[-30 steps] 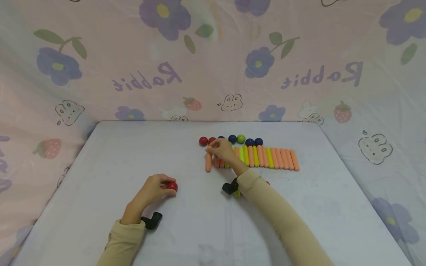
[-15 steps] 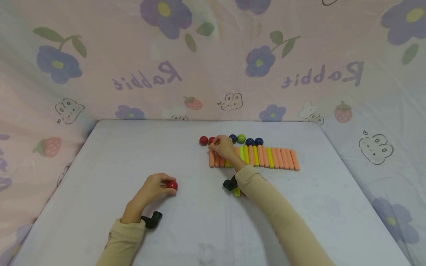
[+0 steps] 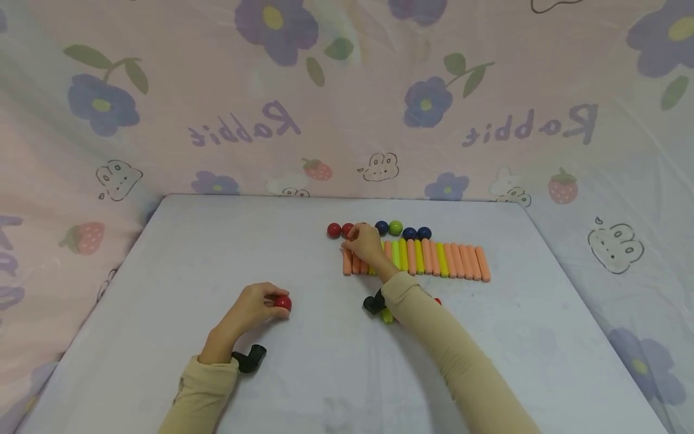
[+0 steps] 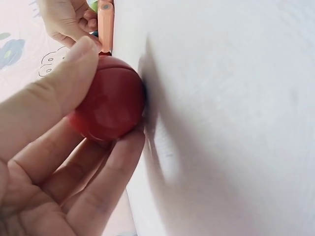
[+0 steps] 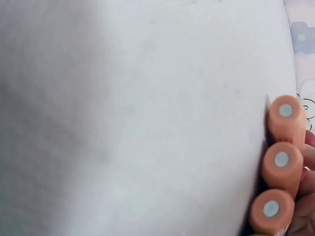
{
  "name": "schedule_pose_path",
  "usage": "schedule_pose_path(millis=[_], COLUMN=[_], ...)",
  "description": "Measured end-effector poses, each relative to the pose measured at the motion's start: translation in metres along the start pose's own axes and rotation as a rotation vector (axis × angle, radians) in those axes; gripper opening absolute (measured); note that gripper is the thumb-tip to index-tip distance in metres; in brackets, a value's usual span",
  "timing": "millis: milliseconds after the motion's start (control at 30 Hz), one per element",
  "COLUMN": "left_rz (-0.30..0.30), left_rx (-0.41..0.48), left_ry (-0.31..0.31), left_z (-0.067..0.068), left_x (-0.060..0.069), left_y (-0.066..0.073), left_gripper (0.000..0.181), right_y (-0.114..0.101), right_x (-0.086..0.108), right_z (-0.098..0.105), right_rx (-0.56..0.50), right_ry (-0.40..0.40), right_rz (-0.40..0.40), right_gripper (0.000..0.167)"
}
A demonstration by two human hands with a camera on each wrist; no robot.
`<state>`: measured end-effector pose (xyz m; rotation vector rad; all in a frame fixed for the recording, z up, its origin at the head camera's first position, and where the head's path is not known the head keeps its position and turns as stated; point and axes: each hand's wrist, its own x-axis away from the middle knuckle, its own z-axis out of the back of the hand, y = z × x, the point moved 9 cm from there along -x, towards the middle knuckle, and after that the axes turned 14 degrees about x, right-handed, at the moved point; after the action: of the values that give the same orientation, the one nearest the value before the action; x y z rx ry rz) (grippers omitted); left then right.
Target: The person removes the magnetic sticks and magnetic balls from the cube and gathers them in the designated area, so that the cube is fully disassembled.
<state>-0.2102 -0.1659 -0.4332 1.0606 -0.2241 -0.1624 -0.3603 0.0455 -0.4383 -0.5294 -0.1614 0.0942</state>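
My left hand (image 3: 252,308) pinches a shiny red ball (image 3: 283,302) low over the white table. Close up in the left wrist view, the thumb and fingertips hold the red ball (image 4: 110,101) from both sides. At the left end of a row of rods, my right hand (image 3: 365,244) has its thumb and fingers at the far end of the leftmost orange rod (image 3: 347,263). The grip is partly hidden. Grey metal discs show on the ends of the orange rods (image 5: 285,110) in the right wrist view, with some fingers (image 5: 307,196) behind them.
Orange and yellow-green rods (image 3: 428,258) lie side by side. Behind them runs a line of red, dark blue and green balls (image 3: 396,228), partly hidden by the right hand. Under the right forearm, a yellow-green piece (image 3: 387,316) and a red one (image 3: 437,301) peek out.
My right hand has brought the orange rod rightward and away from me, against the left end of the row. My left hand stays put with the red ball.
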Motion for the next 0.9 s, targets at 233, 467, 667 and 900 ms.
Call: schedule_pose_path(millis=[233, 467, 667, 900], left_rz=[-0.002, -0.025, -0.016, 0.002], left_rx=[-0.009, -0.012, 0.0, 0.07], left_ry=[-0.04, -0.095, -0.08, 0.009], left_z=[0.0, 0.0, 0.0, 0.003], left_x=[-0.005, -0.014, -0.039, -0.082], left_y=[0.0, 0.007, 0.008, 0.006], left_gripper=[0.039, 0.039, 0.04, 0.043], right_y=[0.005, 0.005, 0.004, 0.004], right_x=[-0.001, 0.007, 0.033, 0.065], right_z=[-0.001, 0.004, 0.007, -0.007], right_rx=[-0.007, -0.051, -0.121, -0.324], right_ry=[0.001, 0.001, -0.022, -0.128], right_rz=[-0.019, -0.005, 0.032, 0.067], right_gripper=[0.022, 0.019, 0.021, 0.02])
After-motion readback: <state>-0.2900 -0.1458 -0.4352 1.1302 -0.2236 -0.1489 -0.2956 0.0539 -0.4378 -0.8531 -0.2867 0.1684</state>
